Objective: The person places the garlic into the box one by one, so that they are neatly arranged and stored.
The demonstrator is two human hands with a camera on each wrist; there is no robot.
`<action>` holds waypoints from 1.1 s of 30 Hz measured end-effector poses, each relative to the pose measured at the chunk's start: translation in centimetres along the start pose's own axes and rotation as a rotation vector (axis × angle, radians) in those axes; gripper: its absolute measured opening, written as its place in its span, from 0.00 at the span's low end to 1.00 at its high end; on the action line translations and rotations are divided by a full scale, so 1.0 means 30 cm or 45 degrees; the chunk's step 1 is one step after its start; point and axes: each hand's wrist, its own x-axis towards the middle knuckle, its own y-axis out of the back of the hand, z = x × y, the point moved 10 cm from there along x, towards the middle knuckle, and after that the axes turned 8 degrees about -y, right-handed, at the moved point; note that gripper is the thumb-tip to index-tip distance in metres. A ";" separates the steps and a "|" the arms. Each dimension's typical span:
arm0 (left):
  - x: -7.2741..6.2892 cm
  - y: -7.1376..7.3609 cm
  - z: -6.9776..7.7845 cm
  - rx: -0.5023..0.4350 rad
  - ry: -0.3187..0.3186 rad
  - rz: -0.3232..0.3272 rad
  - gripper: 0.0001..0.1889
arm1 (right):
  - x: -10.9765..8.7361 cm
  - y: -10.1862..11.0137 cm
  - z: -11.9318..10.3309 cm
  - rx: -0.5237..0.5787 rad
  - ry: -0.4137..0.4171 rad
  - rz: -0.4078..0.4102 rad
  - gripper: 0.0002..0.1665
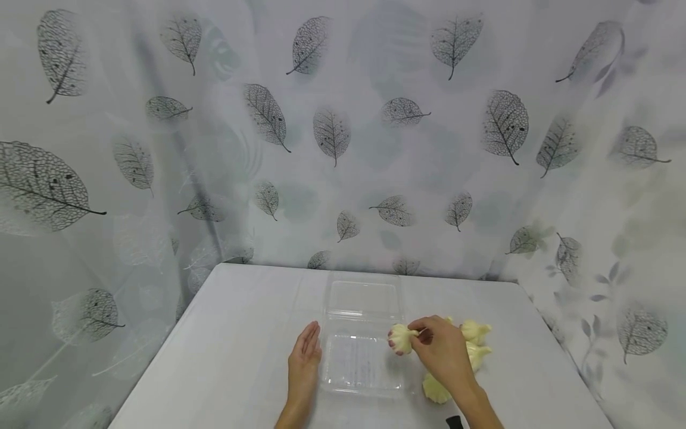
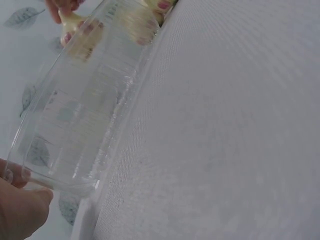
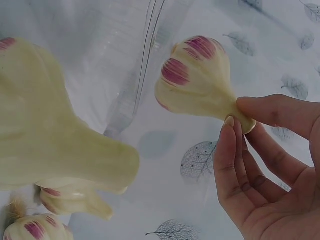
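Between its thumb and fingertips my right hand pinches the stem of a garlic bulb, cream with purple streaks. In the head view this bulb hangs at the right edge of a clear plastic clamshell container, whose lid lies folded back toward the wall. My left hand stands at the container's left side, fingers straight. In the left wrist view its thumb is right by the container's rim. Inside the container, no bulb shows.
More garlic bulbs lie to the right of the container, partly behind the right hand and forearm; one bulb sits nearer me. A small black object is at the front edge of view. A leaf-patterned curtain surrounds the white table.
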 end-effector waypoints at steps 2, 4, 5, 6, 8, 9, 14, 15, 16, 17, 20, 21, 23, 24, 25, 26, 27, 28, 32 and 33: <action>-0.003 -0.003 0.005 0.015 -0.004 -0.006 0.28 | 0.005 -0.007 0.004 0.005 -0.003 -0.010 0.15; -0.004 -0.005 0.008 0.022 -0.010 -0.012 0.28 | 0.008 -0.013 0.008 0.011 -0.005 -0.014 0.15; -0.004 -0.006 0.008 0.020 -0.013 -0.015 0.28 | 0.009 -0.016 0.009 0.015 0.000 -0.014 0.15; -0.004 -0.006 0.007 0.012 -0.011 -0.013 0.28 | 0.010 -0.018 0.009 0.019 0.004 -0.014 0.15; -0.004 -0.006 0.005 0.001 -0.010 -0.011 0.28 | 0.012 -0.025 0.013 0.024 0.002 -0.021 0.15; -0.003 -0.006 0.005 -0.001 -0.014 -0.012 0.28 | 0.013 -0.029 0.015 0.023 -0.002 -0.024 0.15; -0.004 -0.004 0.004 -0.005 -0.006 0.001 0.28 | 0.021 -0.053 0.030 0.035 -0.045 -0.071 0.14; -0.005 -0.002 0.004 -0.004 -0.004 0.005 0.28 | 0.023 -0.058 0.033 0.037 -0.052 -0.081 0.14; -0.005 -0.002 0.006 -0.008 -0.004 0.006 0.28 | 0.024 -0.063 0.036 0.039 -0.061 -0.092 0.14; -0.006 -0.001 0.006 -0.008 -0.002 0.008 0.28 | 0.026 -0.067 0.039 0.037 -0.069 -0.102 0.14; -0.007 0.002 0.013 -0.008 -0.018 0.011 0.28 | 0.031 -0.078 0.044 0.041 -0.086 -0.125 0.13; -0.007 0.002 0.015 -0.009 -0.025 0.010 0.28 | 0.032 -0.081 0.045 0.039 -0.090 -0.132 0.13; -0.006 0.002 0.019 -0.013 -0.040 0.008 0.28 | 0.034 -0.086 0.047 0.031 -0.092 -0.140 0.13; -0.007 0.002 0.021 -0.014 -0.046 0.008 0.28 | 0.036 -0.090 0.048 0.027 -0.090 -0.143 0.13; -0.007 0.002 0.022 -0.015 -0.050 0.007 0.28 | 0.037 -0.093 0.049 0.027 -0.089 -0.146 0.13; -0.007 0.002 0.023 -0.015 -0.054 0.007 0.28 | 0.038 -0.096 0.050 0.027 -0.085 -0.147 0.13; -0.008 0.001 0.025 -0.015 -0.060 0.004 0.28 | 0.040 -0.099 0.050 0.025 -0.080 -0.145 0.13; -0.009 0.000 0.027 -0.013 -0.062 0.002 0.28 | 0.040 -0.102 0.049 0.031 -0.072 -0.145 0.13; -0.011 -0.001 0.030 -0.012 -0.068 -0.007 0.28 | 0.045 -0.114 0.049 0.064 -0.042 -0.143 0.14; -0.012 -0.002 0.030 -0.017 -0.067 -0.009 0.28 | 0.045 -0.117 0.049 0.068 -0.037 -0.143 0.15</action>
